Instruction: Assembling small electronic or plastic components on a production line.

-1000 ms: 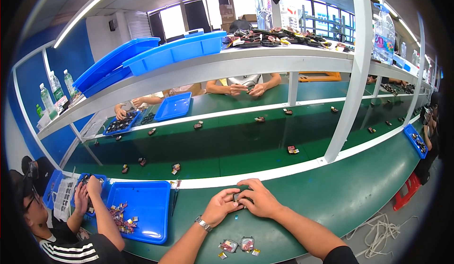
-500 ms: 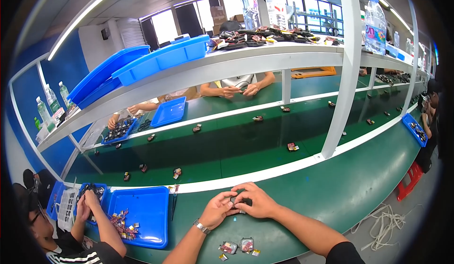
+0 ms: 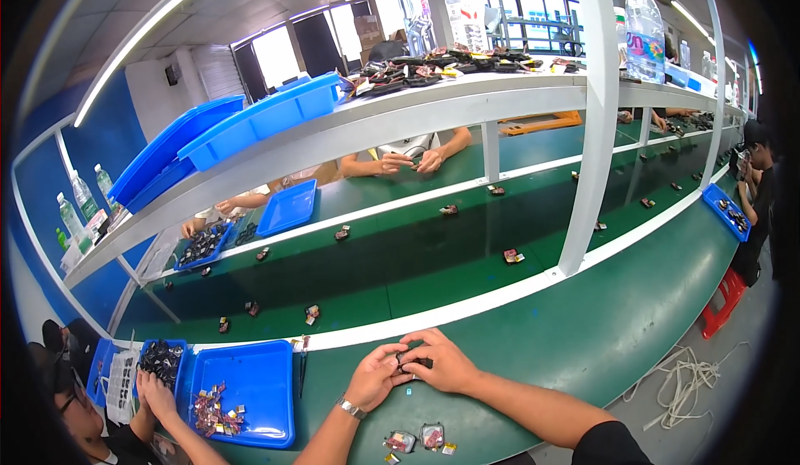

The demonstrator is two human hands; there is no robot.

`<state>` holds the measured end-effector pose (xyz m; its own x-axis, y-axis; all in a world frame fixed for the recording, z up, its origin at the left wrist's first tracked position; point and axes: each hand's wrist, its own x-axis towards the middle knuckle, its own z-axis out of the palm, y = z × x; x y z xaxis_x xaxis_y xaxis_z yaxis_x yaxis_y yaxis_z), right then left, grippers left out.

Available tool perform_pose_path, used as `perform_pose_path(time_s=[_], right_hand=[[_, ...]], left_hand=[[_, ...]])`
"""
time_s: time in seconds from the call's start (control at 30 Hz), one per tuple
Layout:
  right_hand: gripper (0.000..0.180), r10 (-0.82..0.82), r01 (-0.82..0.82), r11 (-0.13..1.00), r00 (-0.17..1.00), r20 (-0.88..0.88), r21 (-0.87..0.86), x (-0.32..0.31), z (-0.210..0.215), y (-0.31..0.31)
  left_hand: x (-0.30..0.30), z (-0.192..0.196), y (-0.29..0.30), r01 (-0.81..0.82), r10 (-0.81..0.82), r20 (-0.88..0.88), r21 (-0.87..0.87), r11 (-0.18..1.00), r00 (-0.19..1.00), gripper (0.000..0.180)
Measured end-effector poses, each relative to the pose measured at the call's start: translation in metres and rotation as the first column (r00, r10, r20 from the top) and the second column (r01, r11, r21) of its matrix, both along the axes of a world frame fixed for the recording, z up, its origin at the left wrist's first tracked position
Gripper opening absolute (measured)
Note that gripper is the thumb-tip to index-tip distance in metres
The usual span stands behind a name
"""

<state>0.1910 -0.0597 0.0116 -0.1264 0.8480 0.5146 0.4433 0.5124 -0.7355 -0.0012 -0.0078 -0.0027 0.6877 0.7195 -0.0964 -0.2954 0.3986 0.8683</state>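
Observation:
Over the green bench, both my hands meet in front of me. Thumb and fingers of my left hand [image 3: 373,379] pinch one side of a small dark plastic piece [image 3: 414,366]. My right hand [image 3: 446,365] grips the same piece from the other side, its fingers curled over the top. Most of the piece is hidden, so its exact kind does not show. Just below my fingers lies a tiny light-blue bit [image 3: 409,391]. Closer to me, two small open cases with reddish circuit parts, a left one [image 3: 401,441] and a right one [image 3: 432,436], rest beside yellow-and-silver tabs [image 3: 449,448].
Left of my arm stands a blue tray [image 3: 287,407] with wired parts [image 3: 218,413]; dark tweezers [image 3: 302,373] lie beside it. A co-worker's hands [image 3: 157,394] are at far left. Beyond the white rail [image 3: 467,312], a green conveyor [image 3: 417,257] carries several small assemblies. A post [image 3: 590,132] rises right.
My view has shifted slightly. My fingers have changed their hold on the dark piece, with the right ones further over it. The co-worker's hands at the left have moved lower.

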Motion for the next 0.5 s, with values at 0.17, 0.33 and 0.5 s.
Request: perform_pose_path(time_s=[0.17,0.33,0.5], right_hand=[[0.014,0.000,0.001,0.998,1.000,0.006,-0.056,0.001,-0.003,0.001],[0.016,0.001,-0.002,0.998,1.000,-0.018,-0.056,-0.001,-0.005,0.002],[0.018,0.030,-0.034,0.995,0.999,-0.038,-0.096,0.002,-0.013,0.006]], left_hand=[[0.000,-0.002,0.001,0.003,-0.003,0.009,0.010,1.000,1.000,0.030],[0.000,0.000,0.000,-0.001,0.001,0.036,0.023,1.000,0.999,0.030],[0.001,0.001,-0.001,-0.015,0.015,-0.006,0.007,1.000,1.000,0.029]])
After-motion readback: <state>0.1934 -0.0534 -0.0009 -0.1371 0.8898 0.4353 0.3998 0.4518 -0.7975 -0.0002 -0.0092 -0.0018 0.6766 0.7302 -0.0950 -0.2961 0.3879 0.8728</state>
